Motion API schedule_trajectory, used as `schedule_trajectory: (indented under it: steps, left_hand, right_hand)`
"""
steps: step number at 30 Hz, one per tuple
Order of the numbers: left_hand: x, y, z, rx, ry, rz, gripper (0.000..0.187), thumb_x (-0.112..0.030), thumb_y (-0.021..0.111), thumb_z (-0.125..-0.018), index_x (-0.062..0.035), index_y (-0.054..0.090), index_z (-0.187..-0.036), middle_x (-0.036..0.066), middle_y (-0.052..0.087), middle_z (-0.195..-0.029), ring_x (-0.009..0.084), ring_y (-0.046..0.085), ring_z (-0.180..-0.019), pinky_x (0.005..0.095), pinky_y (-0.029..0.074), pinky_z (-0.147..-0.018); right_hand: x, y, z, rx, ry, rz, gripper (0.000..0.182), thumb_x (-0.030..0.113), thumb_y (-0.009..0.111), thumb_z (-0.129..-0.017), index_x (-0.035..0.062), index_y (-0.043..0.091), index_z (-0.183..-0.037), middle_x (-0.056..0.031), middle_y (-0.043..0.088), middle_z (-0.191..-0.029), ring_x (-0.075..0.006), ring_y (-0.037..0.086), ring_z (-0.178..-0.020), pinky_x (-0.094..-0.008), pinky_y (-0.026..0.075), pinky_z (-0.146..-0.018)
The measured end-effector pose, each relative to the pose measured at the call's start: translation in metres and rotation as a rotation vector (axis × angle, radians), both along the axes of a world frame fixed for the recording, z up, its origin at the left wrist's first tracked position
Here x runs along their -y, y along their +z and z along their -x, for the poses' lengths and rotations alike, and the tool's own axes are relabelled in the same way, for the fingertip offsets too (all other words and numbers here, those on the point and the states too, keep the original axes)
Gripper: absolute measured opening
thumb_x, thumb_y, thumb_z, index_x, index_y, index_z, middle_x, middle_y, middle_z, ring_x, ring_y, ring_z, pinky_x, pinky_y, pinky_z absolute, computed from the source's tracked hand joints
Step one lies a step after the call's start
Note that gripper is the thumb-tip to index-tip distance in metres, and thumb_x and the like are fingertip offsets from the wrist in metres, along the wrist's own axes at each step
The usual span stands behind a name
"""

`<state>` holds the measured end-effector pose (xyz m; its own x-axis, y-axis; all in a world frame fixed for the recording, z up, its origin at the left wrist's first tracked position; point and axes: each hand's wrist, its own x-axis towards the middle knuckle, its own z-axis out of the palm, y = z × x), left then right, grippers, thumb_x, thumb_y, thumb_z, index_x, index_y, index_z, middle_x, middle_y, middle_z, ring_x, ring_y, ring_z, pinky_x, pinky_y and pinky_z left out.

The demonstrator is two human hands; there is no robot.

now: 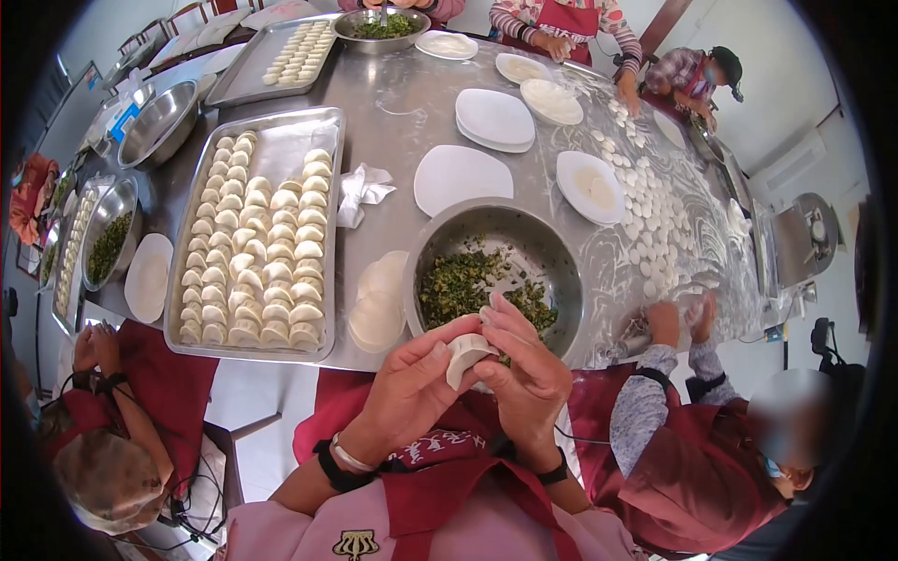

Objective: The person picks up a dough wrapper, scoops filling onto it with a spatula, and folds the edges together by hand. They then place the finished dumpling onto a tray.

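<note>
A pale, folded dumpling is pinched between my two hands, in front of the table's near edge. My left hand grips its left side, and my right hand closes on its right side, with fingertips meeting over the top. Just beyond my hands sits a steel bowl with chopped green filling in it. Left of the bowl lie several round dough wrappers, partly overlapping. Farther left, a metal tray carries rows of finished dumplings.
White plates stand beyond the bowl, and a crumpled white cloth lies beside the tray. Small dough pieces cover the floured right side. Co-workers sit close at my left and right; others work across the table.
</note>
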<state>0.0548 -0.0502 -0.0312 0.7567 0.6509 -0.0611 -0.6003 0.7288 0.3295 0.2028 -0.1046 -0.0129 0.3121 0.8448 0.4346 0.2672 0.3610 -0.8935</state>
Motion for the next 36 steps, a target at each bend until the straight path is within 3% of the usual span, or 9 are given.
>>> schedule_trajectory:
  steps: [3, 12, 15, 18, 25, 31, 36]
  left_hand:
    - [0.000, 0.000, -0.001, 0.029, -0.015, 0.012, 0.044, -0.013, 0.044, -0.106, 0.0048, 0.040, -0.146, 0.015, 0.055, -0.137, 0.0221, 0.055, -0.127, 0.0391, 0.045, -0.110]
    - [0.005, -0.001, -0.005, 0.001, -0.019, 0.019, 0.043, -0.014, 0.043, -0.107, 0.0051, 0.040, -0.145, 0.016, 0.053, -0.140, 0.0235, 0.053, -0.129, 0.0410, 0.043, -0.113]
    - [0.004, 0.000, -0.004, -0.012, -0.017, 0.021, 0.043, -0.014, 0.042, -0.107, 0.0053, 0.040, -0.145, 0.016, 0.053, -0.140, 0.0236, 0.053, -0.129, 0.0408, 0.043, -0.113]
    - [0.003, -0.001, -0.001, -0.037, -0.033, 0.020, 0.043, -0.014, 0.042, -0.107, 0.0056, 0.040, -0.145, 0.016, 0.053, -0.139, 0.0236, 0.054, -0.128, 0.0411, 0.043, -0.112]
    - [0.005, -0.002, -0.003, -0.023, -0.063, -0.004, 0.043, -0.015, 0.043, -0.107, 0.0068, 0.041, -0.144, 0.016, 0.055, -0.137, 0.0244, 0.054, -0.128, 0.0422, 0.043, -0.112]
    - [0.004, 0.002, 0.000, -0.062, -0.080, -0.008, 0.052, -0.025, 0.050, -0.105, 0.0092, 0.040, -0.142, 0.018, 0.054, -0.137, 0.0247, 0.054, -0.129, 0.0444, 0.042, -0.113]
    - [0.002, -0.006, 0.005, 0.044, -0.111, -0.021, 0.047, -0.025, 0.042, -0.108, 0.0087, 0.043, -0.140, 0.015, 0.056, -0.135, 0.0228, 0.055, -0.126, 0.0427, 0.041, -0.113]
  right_hand:
    - [0.001, -0.002, 0.002, -0.038, -0.043, 0.004, 0.030, -0.002, 0.077, -0.078, -0.0012, 0.072, -0.108, -0.0168, 0.070, -0.119, -0.0359, 0.057, -0.125, -0.0431, 0.046, -0.105]
    - [-0.005, -0.007, -0.003, 0.112, -0.081, -0.082, 0.013, 0.003, 0.076, -0.081, 0.0001, 0.072, -0.093, -0.0144, 0.074, -0.103, -0.0329, 0.066, -0.111, -0.0500, 0.047, -0.104]
    - [-0.004, -0.008, -0.008, 0.168, -0.042, -0.086, 0.016, 0.005, 0.076, -0.081, -0.0008, 0.072, -0.095, -0.0151, 0.073, -0.105, -0.0342, 0.065, -0.114, -0.0490, 0.047, -0.105]
    - [-0.004, 0.008, -0.004, 0.062, -0.024, 0.045, 0.018, 0.006, 0.077, -0.081, -0.0009, 0.072, -0.097, -0.0154, 0.074, -0.106, -0.0362, 0.063, -0.117, -0.0485, 0.046, -0.105]
    - [-0.001, -0.005, -0.012, 0.118, 0.041, -0.028, 0.017, 0.007, 0.077, -0.080, 0.0012, 0.073, -0.096, -0.0151, 0.074, -0.106, -0.0372, 0.063, -0.119, -0.0486, 0.045, -0.106]
    - [0.000, -0.003, -0.018, 0.152, 0.083, 0.019, 0.020, 0.008, 0.077, -0.080, 0.0030, 0.074, -0.099, -0.0145, 0.073, -0.110, -0.0364, 0.060, -0.124, -0.0502, 0.043, -0.108]
    - [0.002, 0.010, -0.020, 0.162, 0.180, 0.105, 0.026, 0.011, 0.078, -0.078, 0.0049, 0.075, -0.103, -0.0124, 0.072, -0.116, -0.0365, 0.056, -0.129, -0.0527, 0.040, -0.110]
